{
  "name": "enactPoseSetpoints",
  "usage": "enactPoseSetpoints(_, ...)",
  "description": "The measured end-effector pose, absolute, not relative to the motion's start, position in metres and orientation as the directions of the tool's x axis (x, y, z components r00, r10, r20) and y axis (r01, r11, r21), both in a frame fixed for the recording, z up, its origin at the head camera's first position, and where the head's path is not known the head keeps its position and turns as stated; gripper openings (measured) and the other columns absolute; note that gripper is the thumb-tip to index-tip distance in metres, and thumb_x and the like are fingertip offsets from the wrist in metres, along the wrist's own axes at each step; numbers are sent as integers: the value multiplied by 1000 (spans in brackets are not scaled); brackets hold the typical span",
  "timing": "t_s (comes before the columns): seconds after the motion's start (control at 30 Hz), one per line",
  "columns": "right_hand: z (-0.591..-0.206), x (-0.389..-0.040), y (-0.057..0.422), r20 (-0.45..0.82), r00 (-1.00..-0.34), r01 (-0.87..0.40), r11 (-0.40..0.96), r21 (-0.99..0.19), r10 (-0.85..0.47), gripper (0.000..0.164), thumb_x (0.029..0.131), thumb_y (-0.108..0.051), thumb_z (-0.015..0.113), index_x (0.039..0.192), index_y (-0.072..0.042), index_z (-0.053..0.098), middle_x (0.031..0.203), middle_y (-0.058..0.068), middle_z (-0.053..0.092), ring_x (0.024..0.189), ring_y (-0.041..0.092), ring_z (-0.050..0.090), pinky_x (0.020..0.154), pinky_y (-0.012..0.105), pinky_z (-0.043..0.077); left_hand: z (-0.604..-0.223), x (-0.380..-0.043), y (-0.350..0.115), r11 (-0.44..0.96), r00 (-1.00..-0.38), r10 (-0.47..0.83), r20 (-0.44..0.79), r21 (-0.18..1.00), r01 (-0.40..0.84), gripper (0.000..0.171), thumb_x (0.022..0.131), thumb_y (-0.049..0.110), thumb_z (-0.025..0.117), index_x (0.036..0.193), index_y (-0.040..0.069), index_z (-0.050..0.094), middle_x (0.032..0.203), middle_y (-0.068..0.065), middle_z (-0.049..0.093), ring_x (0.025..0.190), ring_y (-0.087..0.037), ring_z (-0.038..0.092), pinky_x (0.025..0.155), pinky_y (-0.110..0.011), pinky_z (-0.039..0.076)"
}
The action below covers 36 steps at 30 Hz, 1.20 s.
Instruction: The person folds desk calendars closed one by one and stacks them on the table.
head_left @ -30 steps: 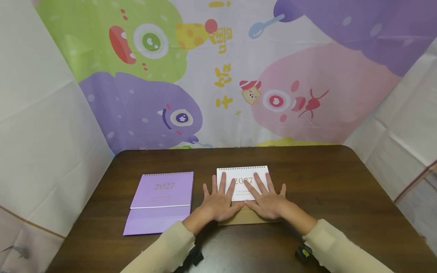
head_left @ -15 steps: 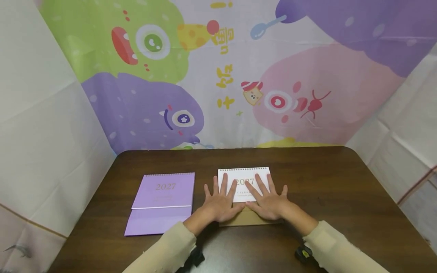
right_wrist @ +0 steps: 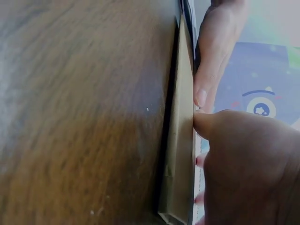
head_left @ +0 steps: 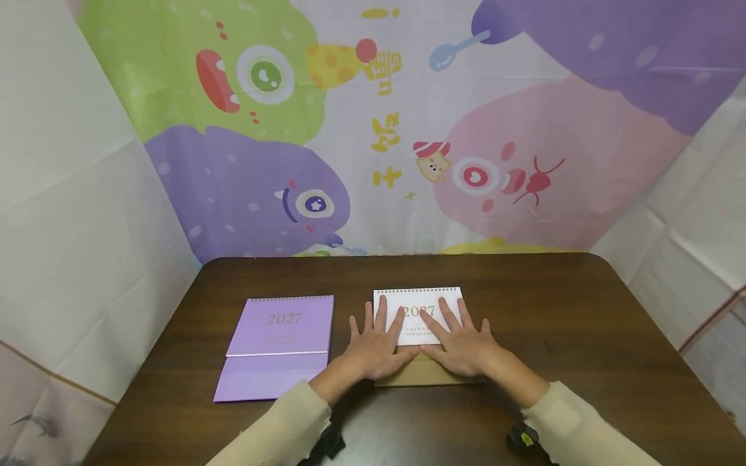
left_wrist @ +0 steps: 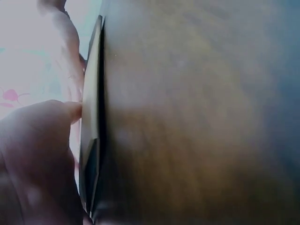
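A spiral-bound desk calendar with a white "2027" cover and a tan cardboard base lies nearly flat on the table. My left hand rests on its left half with fingers spread, and my right hand rests likewise on its right half. The two thumbs almost meet near the cover's lower edge. In the left wrist view the tan base shows edge-on beneath the left hand. The right wrist view shows the base's edge under the right thumb. Palm undersides are hidden.
A purple 2027 desk calendar lies to the left, close to my left forearm. The dark wooden table ends at a cartoon-printed cloth behind, with pale cloth sides at left and right.
Both hands stay spread on the white calendar with hardly any movement. The whole head view shifts slightly, so everything sits a little lower and to the right.
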State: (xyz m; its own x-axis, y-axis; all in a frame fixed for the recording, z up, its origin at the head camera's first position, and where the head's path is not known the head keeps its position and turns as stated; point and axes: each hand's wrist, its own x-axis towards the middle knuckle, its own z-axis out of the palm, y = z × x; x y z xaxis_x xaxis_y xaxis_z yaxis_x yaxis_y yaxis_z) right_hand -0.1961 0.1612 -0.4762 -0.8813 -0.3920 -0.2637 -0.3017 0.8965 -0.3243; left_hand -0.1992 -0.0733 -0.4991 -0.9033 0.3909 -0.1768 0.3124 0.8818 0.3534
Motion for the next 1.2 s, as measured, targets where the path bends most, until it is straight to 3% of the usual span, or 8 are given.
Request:
enactPoseSetpoints(0.3,-475,-195,178,-170,-913,-282,874,-395,-371,78,112,-67,53,178,-28,35,188,30,14,173,64,6,120,98,20,-490,-189,-89,859,-921,371,-122,423,290,91,112,65,51,179,8,28,188,-32,0,175,-59,6,139,-76,20)
enactPoseSetpoints(0.53,-465,-196,189,-154,-925,-276,892,-359,-348,74,115,-58,53,178,-22,36,184,34,24,170,67,12,120,95,27,-481,-190,-100,826,-953,302,-38,509,242,81,114,50,54,178,6,32,188,-33,4,174,-57,18,130,-79,36)
enactPoseSetpoints(0.77,-459,-200,196,-149,-932,-259,897,-358,-329,70,117,-54,51,176,-17,41,179,33,37,166,70,23,119,93,32,-474,-189,-102,798,-962,272,-10,561,220,79,113,47,56,175,3,37,184,-36,19,166,-57,37,126,-77,42)
enactPoseSetpoints(0.9,-460,-202,196,-110,-935,-271,881,-388,-337,74,116,-46,56,176,-6,36,175,34,43,160,67,39,120,85,41,-484,-195,-103,766,-968,247,37,604,219,76,112,45,58,170,-3,44,176,-39,38,161,-58,44,128,-72,43)
enactPoseSetpoints(1.03,-461,-203,195,-72,-939,-273,857,-438,-336,82,114,-38,62,175,6,29,169,38,49,150,63,53,120,75,47,-501,-206,-108,720,-976,205,72,664,200,74,112,45,59,168,-3,48,166,-34,53,152,-52,57,126,-67,47)
enactPoseSetpoints(1.2,-460,-202,196,-62,-949,-249,854,-457,-310,83,112,-38,66,174,6,30,163,40,55,145,63,57,117,73,49,-507,-213,-110,699,-986,167,21,703,133,71,112,44,60,169,2,48,164,-29,57,132,-42,72,121,-64,52)
